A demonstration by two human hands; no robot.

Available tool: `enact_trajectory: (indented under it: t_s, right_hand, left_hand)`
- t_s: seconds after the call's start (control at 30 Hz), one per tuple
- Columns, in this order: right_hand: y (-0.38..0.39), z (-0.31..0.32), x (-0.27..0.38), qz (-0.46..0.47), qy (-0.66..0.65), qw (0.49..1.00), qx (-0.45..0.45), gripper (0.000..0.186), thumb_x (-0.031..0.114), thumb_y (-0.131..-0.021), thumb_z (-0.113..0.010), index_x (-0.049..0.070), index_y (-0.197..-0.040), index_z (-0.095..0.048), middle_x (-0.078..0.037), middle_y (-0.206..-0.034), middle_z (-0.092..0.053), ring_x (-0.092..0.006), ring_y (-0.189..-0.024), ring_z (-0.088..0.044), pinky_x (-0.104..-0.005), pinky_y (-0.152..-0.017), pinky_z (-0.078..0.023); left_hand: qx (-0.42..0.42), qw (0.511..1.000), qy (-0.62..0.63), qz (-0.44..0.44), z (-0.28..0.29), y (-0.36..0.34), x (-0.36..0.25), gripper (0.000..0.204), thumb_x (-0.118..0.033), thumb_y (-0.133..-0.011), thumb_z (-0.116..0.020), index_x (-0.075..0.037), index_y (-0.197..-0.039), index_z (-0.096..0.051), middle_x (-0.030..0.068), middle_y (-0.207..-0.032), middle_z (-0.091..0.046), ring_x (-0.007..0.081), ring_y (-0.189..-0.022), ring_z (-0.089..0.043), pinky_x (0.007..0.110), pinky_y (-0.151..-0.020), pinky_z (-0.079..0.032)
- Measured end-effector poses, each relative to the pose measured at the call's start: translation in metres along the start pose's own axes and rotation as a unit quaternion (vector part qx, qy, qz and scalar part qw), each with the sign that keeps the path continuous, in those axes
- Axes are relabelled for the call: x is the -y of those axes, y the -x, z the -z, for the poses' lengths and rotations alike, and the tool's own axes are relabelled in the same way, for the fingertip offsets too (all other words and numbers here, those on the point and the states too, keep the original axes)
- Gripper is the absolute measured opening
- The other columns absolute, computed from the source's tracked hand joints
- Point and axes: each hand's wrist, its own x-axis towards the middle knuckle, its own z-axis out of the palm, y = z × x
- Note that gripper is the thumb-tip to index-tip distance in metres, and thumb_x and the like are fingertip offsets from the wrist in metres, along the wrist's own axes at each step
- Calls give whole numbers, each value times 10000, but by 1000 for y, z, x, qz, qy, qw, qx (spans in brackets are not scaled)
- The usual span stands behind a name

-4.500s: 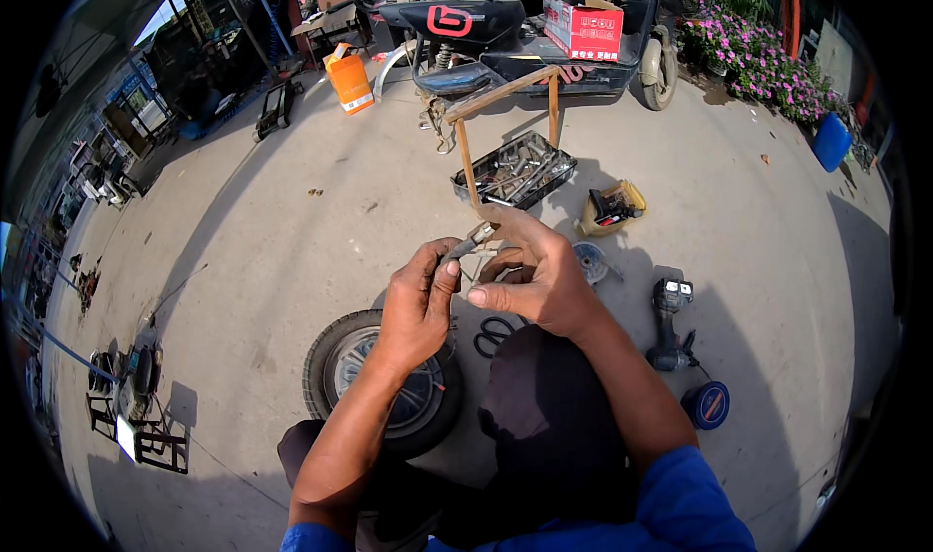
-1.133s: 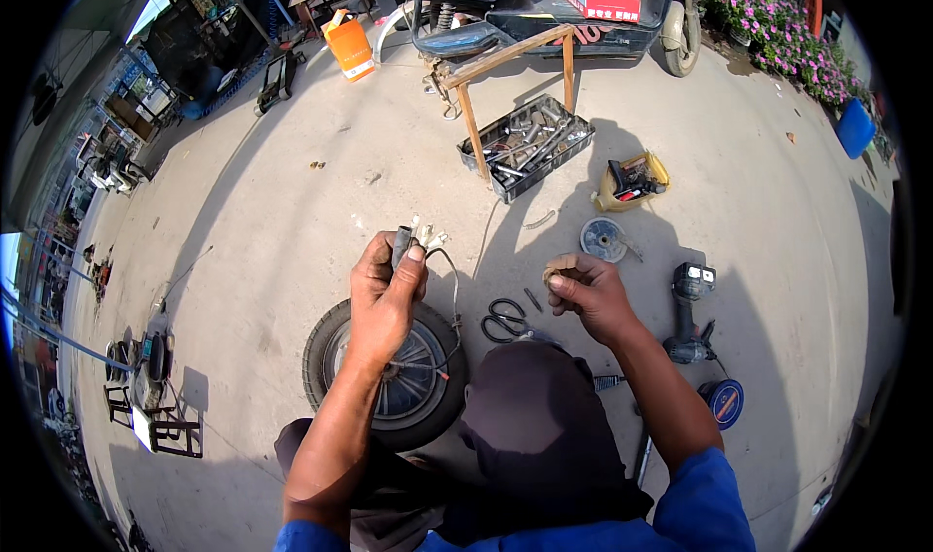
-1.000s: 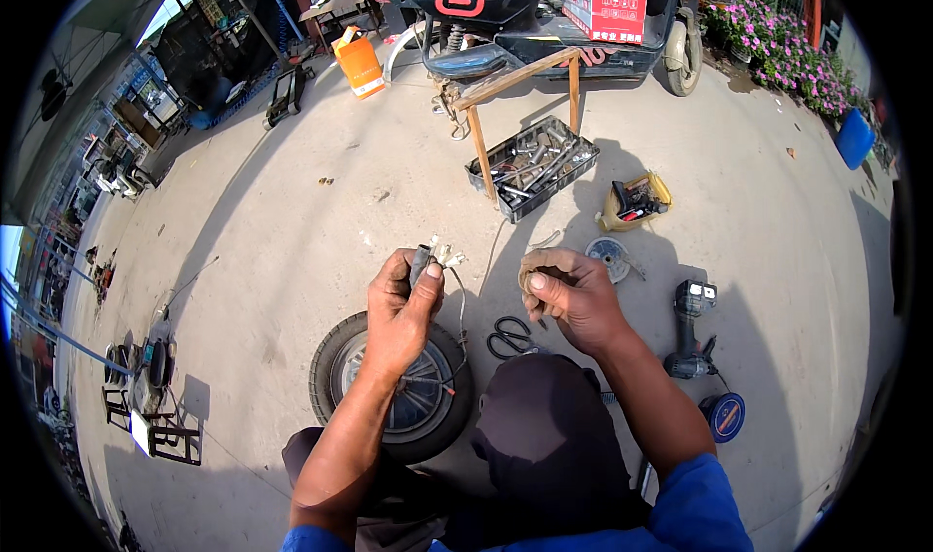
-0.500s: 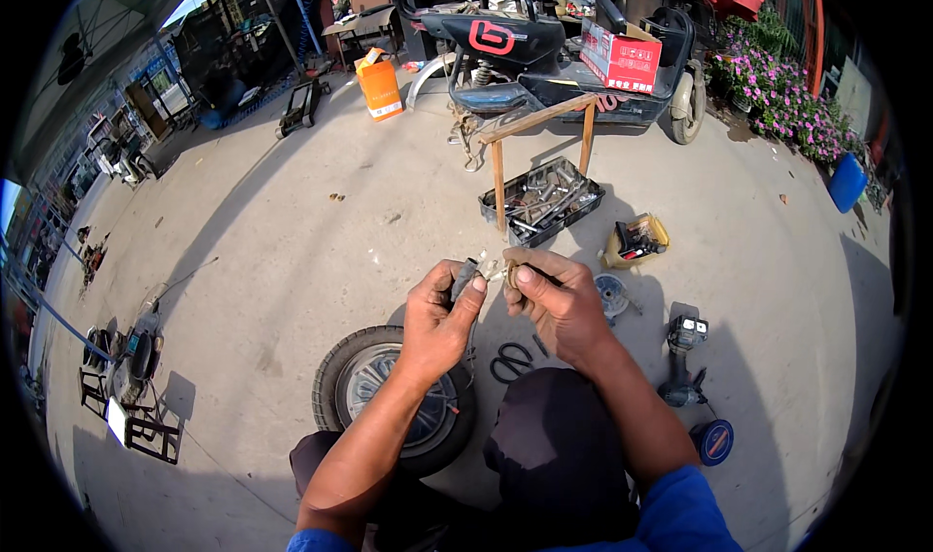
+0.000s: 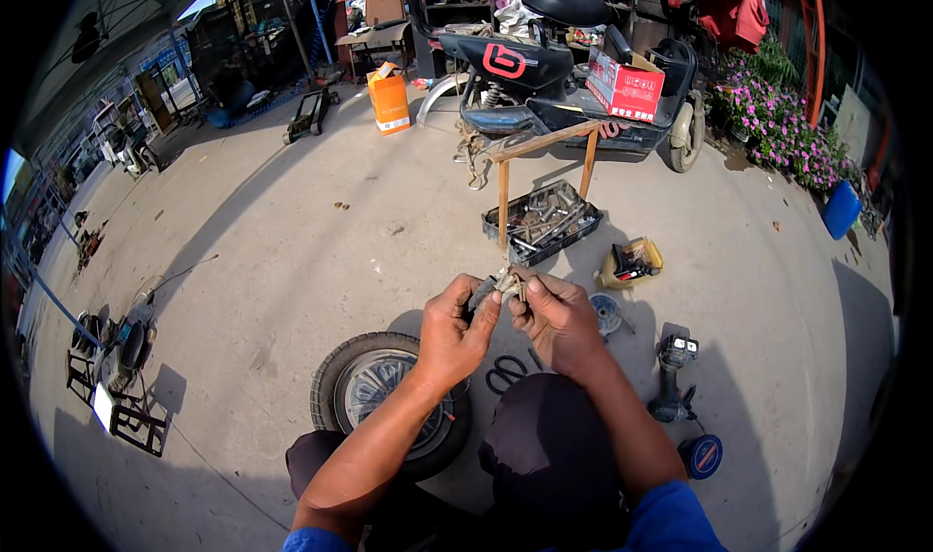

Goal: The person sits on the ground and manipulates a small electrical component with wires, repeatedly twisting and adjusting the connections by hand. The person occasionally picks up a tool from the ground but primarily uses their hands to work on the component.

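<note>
My left hand (image 5: 462, 324) is closed on a dark grey sleeve (image 5: 478, 293) with small pale connectors (image 5: 505, 278) at its top. My right hand (image 5: 554, 324) pinches a small brownish piece, too small to name, against those connectors, so the two hands almost touch. Below them a wheel (image 5: 340, 387) with a black tire and silver hub lies on the concrete, wires over it. Black-handled scissors (image 5: 503, 375) lie right of the wheel, and a metal disc (image 5: 604, 314) is partly behind my right hand.
A cordless power tool (image 5: 669, 382) and blue round tin (image 5: 702, 457) sit right. Ahead are a tool tray (image 5: 559, 229), wooden frame (image 5: 544, 141), yellow container (image 5: 651, 260), orange bag (image 5: 389, 100) and black scooter (image 5: 593, 134) carrying a red box (image 5: 622, 90). Flowers (image 5: 777, 129) border the right.
Over the last second my right hand has moved left to meet my left hand at the connectors. The view has tilted up, showing more of the scooter and shelves.
</note>
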Motion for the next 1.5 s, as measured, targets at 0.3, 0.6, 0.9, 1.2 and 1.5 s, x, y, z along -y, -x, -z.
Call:
enact_trajectory:
  t_s: [0.3,0.6,0.9,1.2,1.5]
  right_hand:
    - [1,0,-4,85,109,990,-19,358,175,-975,-624,-88,-1216,-592,-64,-855,-619,-124,-726,-584,-273,-624,-513]
    - [2,5,-1,52,47,996,-47,225,119,-954,-638,-79,-1060,-644,-82,-874,-654,-130,-753,-624,-274,-625,-518]
    - [4,9,-2,74,78,994,-26,313,120,-933,-645,-89,-1167,-634,-94,-914,-675,-132,-758,-615,-273,-649,-510]
    - [4,12,-3,56,103,993,2,297,72,-897,-689,-72,-1153,-643,-122,-1016,-687,-149,-856,-645,-269,-723,-529]
    - [4,7,-2,95,201,975,17,258,115,-893,-715,-63,-1077,-677,-92,-941,-695,-133,-769,-641,-270,-675,-539]
  left_hand:
    - [-18,1000,-7,-24,-2,2,5,188,-123,-947,-657,-20,-844,-538,-14,-639,-458,48,-618,-362,244,-519,-314]
    - [0,1000,-1,5,-4,3,1,217,-131,-959,-653,-29,-821,-521,-41,-695,-481,40,-674,-393,230,-567,-336]
    - [10,1000,19,8,-4,2,-3,166,-125,-950,-663,-7,-877,-571,-34,-721,-530,44,-692,-436,223,-593,-369]
    - [24,998,57,11,-4,2,-1,124,-90,-936,-672,4,-957,-594,-15,-807,-575,51,-751,-478,223,-654,-406]
    - [24,998,62,5,-6,3,-5,155,-140,-961,-651,-14,-929,-566,-21,-771,-545,46,-710,-452,225,-611,-382]
